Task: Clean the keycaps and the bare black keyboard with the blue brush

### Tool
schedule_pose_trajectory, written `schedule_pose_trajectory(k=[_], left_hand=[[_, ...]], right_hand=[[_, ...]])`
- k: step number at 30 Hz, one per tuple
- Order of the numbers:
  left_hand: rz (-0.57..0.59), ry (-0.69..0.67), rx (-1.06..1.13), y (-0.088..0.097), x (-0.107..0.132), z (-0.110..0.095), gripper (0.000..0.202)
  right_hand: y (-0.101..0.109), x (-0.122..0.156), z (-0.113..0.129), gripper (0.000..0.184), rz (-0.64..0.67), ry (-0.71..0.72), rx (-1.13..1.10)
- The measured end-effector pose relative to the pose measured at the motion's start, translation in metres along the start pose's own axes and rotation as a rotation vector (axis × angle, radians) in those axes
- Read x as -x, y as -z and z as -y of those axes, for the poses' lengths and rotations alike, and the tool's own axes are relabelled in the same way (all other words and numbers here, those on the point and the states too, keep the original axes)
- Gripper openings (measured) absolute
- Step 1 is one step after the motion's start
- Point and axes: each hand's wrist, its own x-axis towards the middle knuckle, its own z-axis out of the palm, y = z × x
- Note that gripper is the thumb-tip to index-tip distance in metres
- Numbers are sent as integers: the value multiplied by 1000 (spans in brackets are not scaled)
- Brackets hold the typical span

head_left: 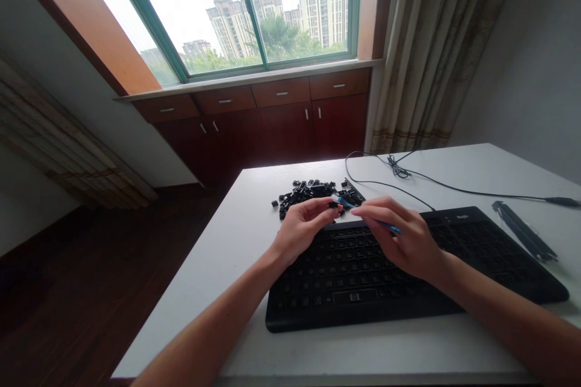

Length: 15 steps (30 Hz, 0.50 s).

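Note:
My left hand (300, 227) pinches a small black keycap (333, 205) between thumb and fingers. In my right hand (406, 240) is a slim blue toothbrush (391, 228), its pale bristle end at the keycap. Both hands are over the back part of a black keyboard (313, 284), whose keycaps are off across much of its face. Just behind the left hand lies a heap of loose black keycaps (302, 193). My right hand and forearm hide part of the keyboard.
The white table (218, 290) carries everything. A black cable (463, 187) loops behind the keyboard, with a tied bundle in it. Long dark strips (524, 233) lie at the right. Beyond the table are red-brown cabinets (281, 133) under a window, with curtains (413, 72) beside it.

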Motion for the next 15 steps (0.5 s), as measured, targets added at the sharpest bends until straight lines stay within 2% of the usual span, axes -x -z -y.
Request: schedule_pose_trajectory(k=[4, 8, 10, 12, 15], left_hand=[[-1, -4, 26, 2, -3, 4, 43], [7, 12, 48, 3, -4, 7, 43], [3, 11, 46, 2, -4, 6, 43], [1, 8, 41, 1, -3, 5, 42], [13, 7, 23, 1, -3, 3, 44]], right_hand=[[-4, 3, 0, 25, 112, 25, 40], [-2, 5, -4, 17, 102, -60, 116], [0, 4, -4, 21, 62, -61, 97], [1, 2, -2, 28, 29, 3, 65], [0, 0, 2, 32, 47, 78, 54]])
